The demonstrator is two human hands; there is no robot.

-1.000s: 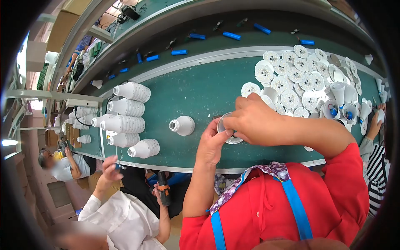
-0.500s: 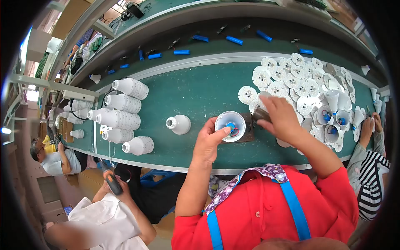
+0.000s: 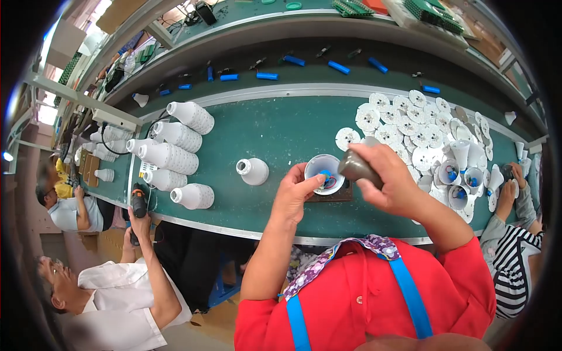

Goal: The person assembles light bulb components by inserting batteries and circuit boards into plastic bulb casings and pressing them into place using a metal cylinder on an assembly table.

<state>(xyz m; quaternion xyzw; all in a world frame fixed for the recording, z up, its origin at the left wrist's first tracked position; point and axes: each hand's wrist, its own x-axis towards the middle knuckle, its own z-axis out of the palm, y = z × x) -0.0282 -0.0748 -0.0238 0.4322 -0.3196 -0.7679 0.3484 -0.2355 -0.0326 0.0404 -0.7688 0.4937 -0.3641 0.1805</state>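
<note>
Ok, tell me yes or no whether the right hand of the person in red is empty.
No, the right hand is wrapped around a dark cylinder, while the left hand holds a white housing.

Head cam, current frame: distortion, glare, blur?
Head view: strong fisheye, the shelf bowed and corners black; head view, far left: glaring bright light; head view, centre: left hand and white cup fairly sharp; head view, lower left: a smudged patch.
</note>
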